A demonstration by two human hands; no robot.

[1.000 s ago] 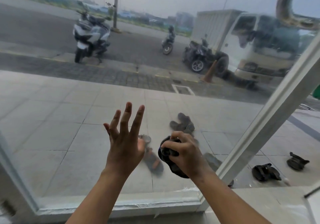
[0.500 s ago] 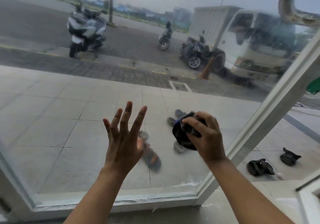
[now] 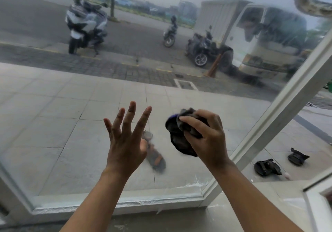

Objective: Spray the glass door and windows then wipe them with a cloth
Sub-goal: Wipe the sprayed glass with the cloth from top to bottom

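Left hand (image 3: 125, 142) raised, fingers spread straight, before hazy smooth glass pane (image 3: 53, 115). Just right, right hand (image 3: 206, 138) curls round dark crumpled cloth (image 3: 177, 142), soft bunched wad held at glass. Glossy white frame (image 3: 283, 106) slants at right.

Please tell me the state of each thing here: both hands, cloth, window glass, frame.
left hand: open, fingers spread, holding nothing.
right hand: grips the cloth.
cloth: dark, crumpled into a bunch.
window glass: hazy, smeared at upper right.
frame: white residue along bottom edge.

2 hands (image 3: 125, 147) (image 3: 210, 138), 1 cloth (image 3: 177, 139), 3 motorbikes (image 3: 86, 25) (image 3: 169, 32) (image 3: 203, 49), 1 truck (image 3: 260, 39).
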